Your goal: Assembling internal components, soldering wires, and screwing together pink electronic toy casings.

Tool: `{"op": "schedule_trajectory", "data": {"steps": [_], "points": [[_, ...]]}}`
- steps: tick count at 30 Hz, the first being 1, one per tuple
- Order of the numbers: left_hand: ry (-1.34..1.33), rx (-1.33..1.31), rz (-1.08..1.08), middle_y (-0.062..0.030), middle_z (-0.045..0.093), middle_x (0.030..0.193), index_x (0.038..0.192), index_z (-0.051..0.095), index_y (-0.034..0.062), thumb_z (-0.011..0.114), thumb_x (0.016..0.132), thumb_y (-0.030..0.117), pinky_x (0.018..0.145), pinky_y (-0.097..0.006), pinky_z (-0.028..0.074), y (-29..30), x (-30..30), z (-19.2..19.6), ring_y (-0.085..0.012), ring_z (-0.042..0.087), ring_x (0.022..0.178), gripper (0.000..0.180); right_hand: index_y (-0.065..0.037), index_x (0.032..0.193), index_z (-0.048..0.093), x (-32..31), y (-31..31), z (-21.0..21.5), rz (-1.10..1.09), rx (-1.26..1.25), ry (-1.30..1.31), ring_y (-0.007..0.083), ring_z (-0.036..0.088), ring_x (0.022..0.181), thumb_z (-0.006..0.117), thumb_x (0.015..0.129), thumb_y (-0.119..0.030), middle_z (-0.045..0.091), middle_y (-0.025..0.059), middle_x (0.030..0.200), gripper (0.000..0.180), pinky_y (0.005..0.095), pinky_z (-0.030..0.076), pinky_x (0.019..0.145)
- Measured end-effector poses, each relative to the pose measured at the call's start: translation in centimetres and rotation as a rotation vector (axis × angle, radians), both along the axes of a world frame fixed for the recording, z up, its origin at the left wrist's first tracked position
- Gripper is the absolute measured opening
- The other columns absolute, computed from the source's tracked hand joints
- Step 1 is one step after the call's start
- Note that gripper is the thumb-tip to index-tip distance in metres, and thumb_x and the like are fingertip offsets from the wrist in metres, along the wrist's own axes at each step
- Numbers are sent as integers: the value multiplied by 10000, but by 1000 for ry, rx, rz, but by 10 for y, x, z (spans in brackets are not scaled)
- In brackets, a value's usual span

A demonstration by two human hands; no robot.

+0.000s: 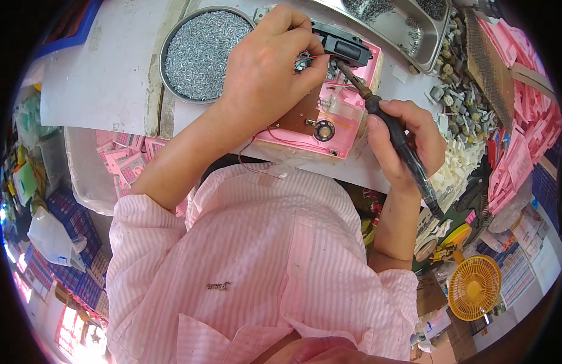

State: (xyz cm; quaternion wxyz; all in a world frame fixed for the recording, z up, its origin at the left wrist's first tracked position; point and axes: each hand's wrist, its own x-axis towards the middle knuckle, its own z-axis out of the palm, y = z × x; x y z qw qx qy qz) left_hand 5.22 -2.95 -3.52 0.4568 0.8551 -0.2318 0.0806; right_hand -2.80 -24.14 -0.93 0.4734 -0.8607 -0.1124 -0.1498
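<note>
My right hand point(408, 136) grips a soldering iron point(395, 124) by its black handle. The iron slants up and to the left, and its tip reaches the parts beside a black plastic module point(341, 45). My left hand point(278, 60) is closed in a pinch on thin coloured wires point(305, 60) next to that module. Below both hands lies an opened pink plastic casing point(293, 139), with a brown circuit board point(299, 118) and a round dark component point(324, 130) in it. My left fingers hide part of the module.
A round metal bowl point(164, 64) of small screws stands left of the casing. A steel tray point(435, 57) with small metal parts lies at the far right. Small motors point(454, 97), white pieces point(460, 161) and pink parts point(517, 151) are heaped on the right. A clear bin point(81, 164) holds pink pieces.
</note>
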Motion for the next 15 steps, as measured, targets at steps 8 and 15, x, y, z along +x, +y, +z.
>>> {"op": "schedule_trajectory", "data": {"steps": [8, 15], "points": [[-58, 47, 19, -138, 597, 969, 835, 635, 22, 763, 768, 67, 721, -391, 519, -2, -2, -3, -327, 622, 866, 151, -23, 993, 689, 0, -1, -1, 1, 31, -10, 100, 576, 563, 819, 779, -29, 673, 66, 742, 250, 219, 419, 512], [-61, 47, 34, -137, 599, 971, 833, 635, 27, 763, 769, 67, 722, -394, 523, -3, -4, -2, -327, 627, 866, 149, -30, 984, 688, -11, -8, 0, -18, 9, -32, 111, 550, 548, 836, 773, -66, 652, 49, 719, 260, 232, 391, 500]]}}
